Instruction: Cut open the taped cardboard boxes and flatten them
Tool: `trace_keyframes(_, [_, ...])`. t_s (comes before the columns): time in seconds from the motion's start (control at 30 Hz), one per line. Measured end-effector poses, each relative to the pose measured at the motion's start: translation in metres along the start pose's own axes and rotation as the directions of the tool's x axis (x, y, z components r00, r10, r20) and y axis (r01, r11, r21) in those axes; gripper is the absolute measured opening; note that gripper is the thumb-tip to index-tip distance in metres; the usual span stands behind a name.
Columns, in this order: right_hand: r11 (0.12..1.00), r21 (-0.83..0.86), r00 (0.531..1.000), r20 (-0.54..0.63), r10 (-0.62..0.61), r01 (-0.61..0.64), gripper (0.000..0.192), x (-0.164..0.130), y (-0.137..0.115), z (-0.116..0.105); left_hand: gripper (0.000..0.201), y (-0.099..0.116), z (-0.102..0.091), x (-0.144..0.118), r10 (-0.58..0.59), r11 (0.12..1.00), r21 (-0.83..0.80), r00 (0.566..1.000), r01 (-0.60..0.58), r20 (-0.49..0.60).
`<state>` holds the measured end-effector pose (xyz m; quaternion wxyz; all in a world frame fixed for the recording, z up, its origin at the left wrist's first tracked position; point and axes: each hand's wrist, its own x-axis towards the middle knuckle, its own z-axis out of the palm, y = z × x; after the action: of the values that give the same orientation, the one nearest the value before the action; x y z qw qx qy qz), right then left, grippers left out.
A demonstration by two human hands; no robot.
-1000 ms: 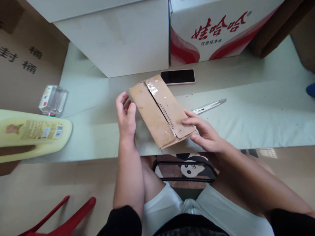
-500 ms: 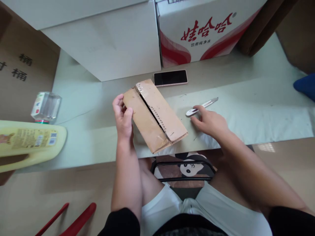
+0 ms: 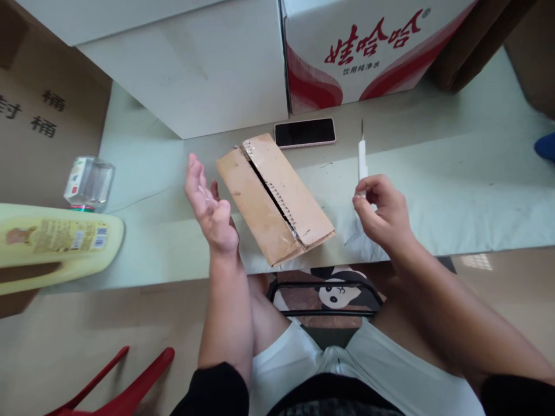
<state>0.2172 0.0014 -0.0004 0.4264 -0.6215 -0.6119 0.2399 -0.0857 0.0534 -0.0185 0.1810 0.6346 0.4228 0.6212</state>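
Note:
A small brown cardboard box (image 3: 299, 196) lies slantwise on the cloth-covered table, with a dark slit along its top seam and perforated tape beside it. Just left of the box, my left hand (image 3: 212, 208) is raised with its fingers stretched out, holding nothing. Between thumb and fingers, my right hand (image 3: 384, 211) pinches the end of a white utility knife (image 3: 362, 162). The knife stands roughly upright with its blade pointing away from me, to the right of the box.
Behind the box lie a phone (image 3: 305, 132) and large white cartons (image 3: 186, 86), one with red lettering (image 3: 377, 46). On the left are a clear bottle (image 3: 93, 182), a yellow jug (image 3: 104, 237) and a printed brown carton (image 3: 47, 156). A red stool (image 3: 147, 375) stands on the floor.
My left hand has let go of the box and spread its fingers. My right hand has picked the utility knife up off the table and turned its blade away from me.

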Motion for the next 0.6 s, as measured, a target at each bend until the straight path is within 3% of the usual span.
trace_keyframes(0.03, [0.994, 0.067, 0.995, -0.037, -0.088, 0.09, 0.006, -0.002, -0.002, 0.0, 0.062, 0.01, 0.0, 0.001, 0.053, 0.999, 0.001, 0.999, -0.053, 0.012])
trace_keyframes(0.13, [0.931, 0.189, 0.949, -0.085, -0.302, 0.313, 0.015, -0.006, -0.009, 0.0, 0.039, 0.048, 0.002, 0.002, 0.154, 0.984, 0.05, 0.951, -0.173, 0.267])
trace_keyframes(0.2, [0.905, 0.213, 0.929, -0.097, -0.356, 0.369, 0.02, -0.006, -0.013, 0.0, 0.029, 0.072, 0.002, 0.002, 0.138, 0.969, 0.125, 0.888, -0.212, 0.438])
trace_keyframes(0.3, [0.872, 0.264, 0.911, -0.117, -0.395, 0.412, 0.021, -0.005, -0.015, 0.002, 0.028, 0.097, 0.002, 0.0, 0.076, 0.95, 0.206, 0.816, -0.233, 0.573])
trace_keyframes(0.43, [0.838, 0.324, 0.897, -0.108, -0.428, 0.438, 0.023, -0.002, -0.017, 0.0, 0.056, 0.106, 0.001, -0.004, -0.058, 0.919, 0.323, 0.733, -0.226, 0.677])
trace_keyframes(0.5, [0.833, 0.314, 0.888, -0.098, -0.449, 0.455, 0.019, -0.001, -0.019, -0.003, 0.055, 0.106, 0.001, -0.005, -0.091, 0.906, 0.362, 0.734, -0.219, 0.673])
trace_keyframes(0.6, [0.847, 0.287, 0.894, -0.121, -0.431, 0.447, 0.012, -0.004, -0.018, -0.007, 0.046, 0.104, 0.002, -0.005, -0.073, 0.906, 0.364, 0.769, -0.215, 0.636])
